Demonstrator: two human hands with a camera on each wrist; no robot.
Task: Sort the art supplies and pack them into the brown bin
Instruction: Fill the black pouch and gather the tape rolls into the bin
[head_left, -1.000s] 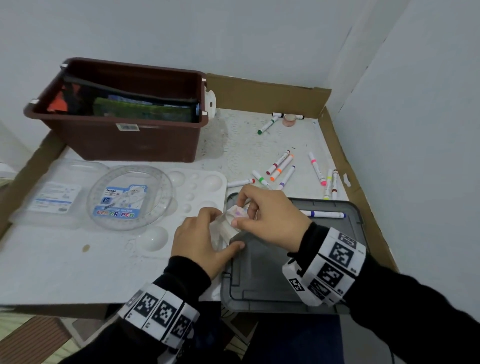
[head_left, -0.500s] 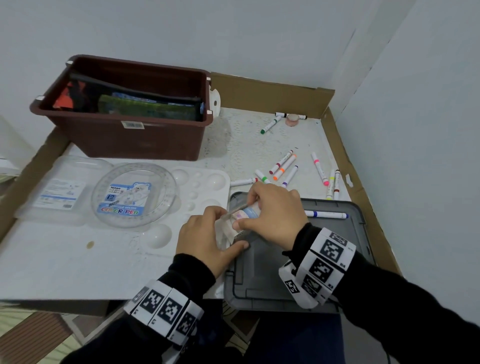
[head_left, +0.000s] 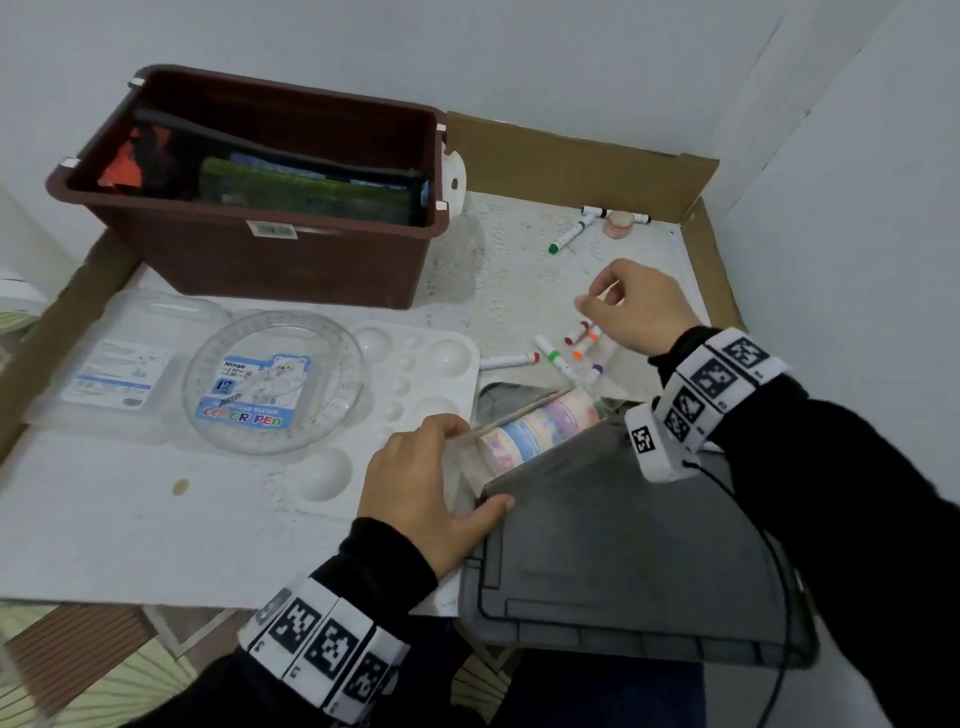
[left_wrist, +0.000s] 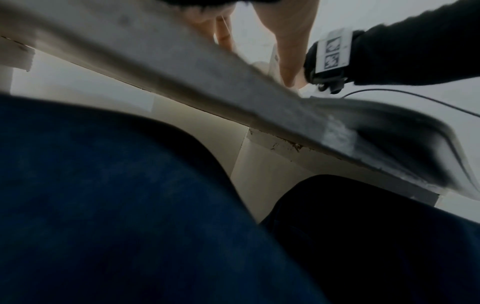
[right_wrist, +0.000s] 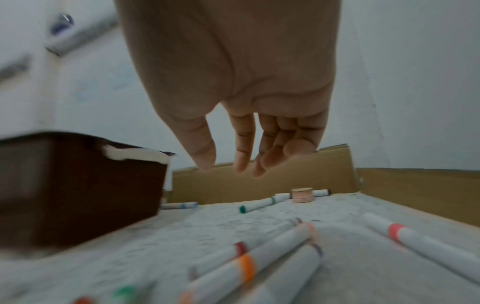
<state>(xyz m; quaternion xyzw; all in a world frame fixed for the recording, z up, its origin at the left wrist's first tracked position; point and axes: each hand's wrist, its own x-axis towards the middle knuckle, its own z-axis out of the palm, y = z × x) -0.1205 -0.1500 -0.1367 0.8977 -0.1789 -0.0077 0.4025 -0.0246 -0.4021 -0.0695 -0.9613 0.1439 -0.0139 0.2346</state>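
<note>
The left hand (head_left: 415, 488) grips the open end of a clear sleeve of pastel tape rolls (head_left: 540, 423), fingers curled over its top and thumb under, at the near-left corner of a grey lid (head_left: 623, 545). The right hand (head_left: 631, 306) hovers empty above loose markers (head_left: 584, 340), fingers loosely bent and slightly parted, thumb apart from them, touching nothing. More markers lie near a small pink roll (head_left: 619, 222) by the cardboard edge. The brown bin (head_left: 270, 260) stands at the back left, holding dark flat pouches and a green packet; a barcode sticker sits on its front. Beside it lie a white palette (head_left: 431, 364) and a round clear case (head_left: 272, 379) whose label reads "Ninso", "12" and "COLOR PEN"
</note>
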